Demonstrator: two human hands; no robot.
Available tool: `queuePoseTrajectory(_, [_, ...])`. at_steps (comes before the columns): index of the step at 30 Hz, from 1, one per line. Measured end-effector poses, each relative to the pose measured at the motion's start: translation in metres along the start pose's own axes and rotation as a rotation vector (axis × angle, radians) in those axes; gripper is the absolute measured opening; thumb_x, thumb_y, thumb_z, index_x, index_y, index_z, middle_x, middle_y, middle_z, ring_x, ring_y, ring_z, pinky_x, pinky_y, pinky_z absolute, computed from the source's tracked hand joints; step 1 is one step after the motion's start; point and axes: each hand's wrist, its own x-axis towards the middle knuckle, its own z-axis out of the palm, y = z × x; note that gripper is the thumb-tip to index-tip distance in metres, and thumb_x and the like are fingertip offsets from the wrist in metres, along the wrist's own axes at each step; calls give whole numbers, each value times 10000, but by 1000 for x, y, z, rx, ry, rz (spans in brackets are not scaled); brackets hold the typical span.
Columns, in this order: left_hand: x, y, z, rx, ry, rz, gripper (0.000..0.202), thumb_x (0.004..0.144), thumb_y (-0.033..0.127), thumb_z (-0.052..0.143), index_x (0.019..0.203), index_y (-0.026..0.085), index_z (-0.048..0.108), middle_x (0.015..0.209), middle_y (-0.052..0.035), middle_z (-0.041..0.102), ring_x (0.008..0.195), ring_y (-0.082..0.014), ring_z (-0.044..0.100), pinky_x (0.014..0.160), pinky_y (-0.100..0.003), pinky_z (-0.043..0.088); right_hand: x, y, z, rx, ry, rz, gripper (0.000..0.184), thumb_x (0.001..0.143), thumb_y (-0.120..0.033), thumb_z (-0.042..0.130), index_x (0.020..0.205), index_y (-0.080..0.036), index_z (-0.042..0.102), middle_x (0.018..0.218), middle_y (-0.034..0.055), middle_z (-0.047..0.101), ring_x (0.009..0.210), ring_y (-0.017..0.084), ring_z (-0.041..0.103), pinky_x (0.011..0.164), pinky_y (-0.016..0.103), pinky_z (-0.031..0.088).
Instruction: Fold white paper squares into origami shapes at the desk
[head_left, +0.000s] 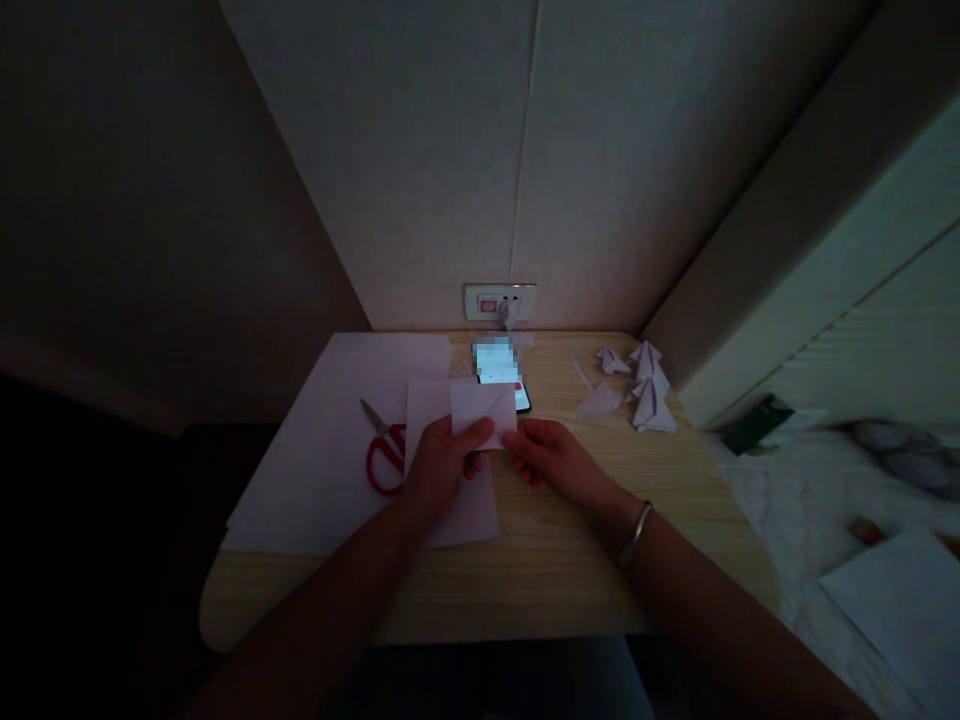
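A small white square of folded paper (pixel 478 402) is held up above the table between my two hands. My left hand (pixel 442 455) is closed on its left and lower edge, thumb on top. My right hand (pixel 546 452) pinches its lower right corner. A diagonal line crosses the paper's face. Beyond it lies a phone (pixel 499 362) with a lit screen, its near part covered by the paper. Red-handled scissors (pixel 385 455) rest on white paper sheets (pixel 330 440) left of my left hand, their handles partly hidden.
Several folded paper pieces (pixel 649 388) stand at the table's right back, beside loose paper scraps (pixel 600 398). A wall socket (pixel 500 302) with a plug sits behind the phone. The wooden table (pixel 585 585) has a rounded front edge. Right of it is a bed (pixel 787 520) with paper on it.
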Motion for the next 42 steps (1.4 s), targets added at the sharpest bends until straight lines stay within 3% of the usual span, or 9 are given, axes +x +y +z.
queuePoseTrajectory(6, [-1, 2, -2, 69, 35, -25, 303, 655, 399, 694, 635, 149, 525, 430, 71, 452, 340, -25, 321, 337, -158, 196, -1, -1, -4, 36, -87, -29, 376, 753, -531, 589, 670, -173, 508, 585, -44, 508, 474, 64, 467, 440, 183, 381])
queuePoseTrajectory(12, [-2, 4, -1, 59, 44, 27, 297, 655, 393, 690, 620, 157, 514, 419, 78, 436, 336, -30, 313, 340, -165, 195, -1, -1, -2, 32, -79, -19, 407, 752, -576, 559, 695, -173, 558, 587, -35, 539, 453, 71, 474, 412, 191, 366])
queuePoseTrajectory(18, [-4, 1, -1, 126, -24, 31, 313, 688, 417, 661, 616, 152, 511, 423, 72, 430, 353, -37, 328, 357, -171, 210, -2, 1, -3, 75, -80, 50, 374, 732, -522, 619, 672, -153, 608, 564, -33, 561, 438, 44, 457, 407, 162, 325])
queuePoseTrajectory(23, [-2, 9, -1, 67, -107, 95, 271, 719, 367, 648, 846, 155, 535, 535, 51, 553, 395, -47, 414, 382, -161, 291, -2, 0, -7, 225, -33, 89, 363, 677, -502, 682, 699, -142, 639, 557, -23, 579, 421, 54, 480, 377, 164, 342])
queuePoseTrajectory(27, [2, 10, -2, 90, -26, 168, 270, 718, 362, 652, 843, 156, 531, 565, 34, 591, 454, -81, 520, 437, -184, 396, 1, 2, -5, 272, -1, 63, 368, 691, -504, 671, 683, -137, 641, 536, -18, 581, 419, 60, 495, 389, 170, 378])
queuePoseTrajectory(30, [4, 7, -3, 78, 48, 162, 273, 699, 388, 666, 762, 154, 539, 587, 27, 603, 493, -99, 573, 519, -222, 472, 2, 5, -2, 291, -46, 46, 355, 708, -495, 660, 715, -140, 654, 586, 0, 616, 459, 75, 535, 422, 183, 417])
queuePoseTrajectory(36, [7, 8, -9, -51, 152, 222, 262, 684, 357, 688, 794, 152, 568, 663, 36, 617, 565, -91, 588, 598, -234, 508, 0, 5, -4, 224, -180, 57, 375, 723, -503, 641, 812, -140, 667, 670, 24, 647, 546, 114, 589, 508, 231, 476])
queuePoseTrajectory(38, [9, 11, -13, -72, 177, 251, 245, 685, 343, 691, 781, 146, 579, 693, 26, 629, 611, -92, 595, 618, -228, 507, -1, 2, -9, 130, -98, 10, 377, 747, -514, 608, 813, -148, 665, 668, 24, 641, 556, 120, 579, 519, 241, 471])
queuePoseTrajectory(42, [13, 15, -20, 0, 144, 206, 239, 663, 337, 710, 751, 132, 624, 673, 13, 634, 591, -98, 579, 578, -220, 488, -1, -4, -16, -3, 308, -240, 294, 797, -463, 572, 918, -205, 645, 799, 27, 642, 693, 142, 579, 585, 245, 469])
